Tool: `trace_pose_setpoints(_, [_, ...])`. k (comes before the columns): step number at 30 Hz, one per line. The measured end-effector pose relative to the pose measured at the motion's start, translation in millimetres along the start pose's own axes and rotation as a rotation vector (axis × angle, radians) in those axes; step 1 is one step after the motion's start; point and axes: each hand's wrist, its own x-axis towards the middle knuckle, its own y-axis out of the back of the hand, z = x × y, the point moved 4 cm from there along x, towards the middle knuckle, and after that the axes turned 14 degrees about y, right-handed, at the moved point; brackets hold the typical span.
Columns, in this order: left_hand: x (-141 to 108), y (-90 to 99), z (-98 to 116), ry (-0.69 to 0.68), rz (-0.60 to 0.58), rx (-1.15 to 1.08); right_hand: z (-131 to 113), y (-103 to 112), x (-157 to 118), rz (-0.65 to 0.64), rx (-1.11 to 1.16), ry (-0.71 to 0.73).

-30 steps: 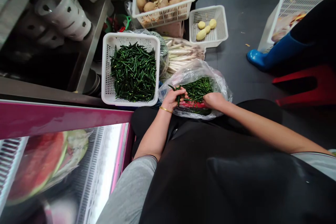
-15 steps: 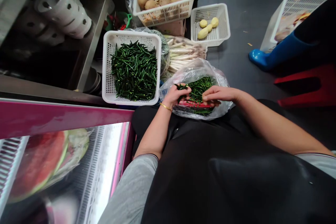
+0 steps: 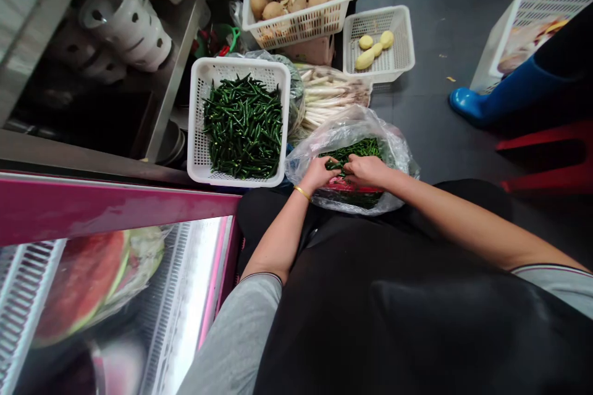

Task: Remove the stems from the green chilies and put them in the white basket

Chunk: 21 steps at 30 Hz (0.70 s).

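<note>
A few dark green chilies (image 3: 332, 165) stick out of my left hand (image 3: 317, 175), whose fingers are curled round them. My right hand (image 3: 367, 171) meets it fingertip to fingertip, its thumb and fingers pinched together; what lies between them is hidden. Both hands are over an open clear plastic bag (image 3: 399, 148) on my lap. Inside the bag lies a heap of thin green chili stems or small chilies (image 3: 364, 148), with something red (image 3: 340, 184) under my fingers. Left of the bag stands a white basket (image 3: 195, 136) full of green chilies (image 3: 245, 126).
Leeks or scallions (image 3: 331, 95) lie behind the bag. Beyond are a basket (image 3: 301, 28) of brown root vegetables and a smaller basket (image 3: 403, 62) with peeled potatoes (image 3: 365, 60). A blue boot (image 3: 491, 102) and red stool (image 3: 551, 154) are right; a glass-topped cooler (image 3: 152, 302) is left.
My right hand has moved left to my left hand, and their fingertips now meet. The chilies in my left hand are more covered. The whole view has shifted slightly.
</note>
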Motion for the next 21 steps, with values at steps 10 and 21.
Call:
trace_pose_setpoints(10, [-26.9,-4.6,21.8,0.014,-0.331,-0.045,4.6,12.0,-28.7,0.441,1.272,0.004])
trace_pose_setpoints(21, [12.6,245.0,88.3,0.193,0.511,-0.649,33.4,-24.2,-49.3,0.418,1.316,-0.211])
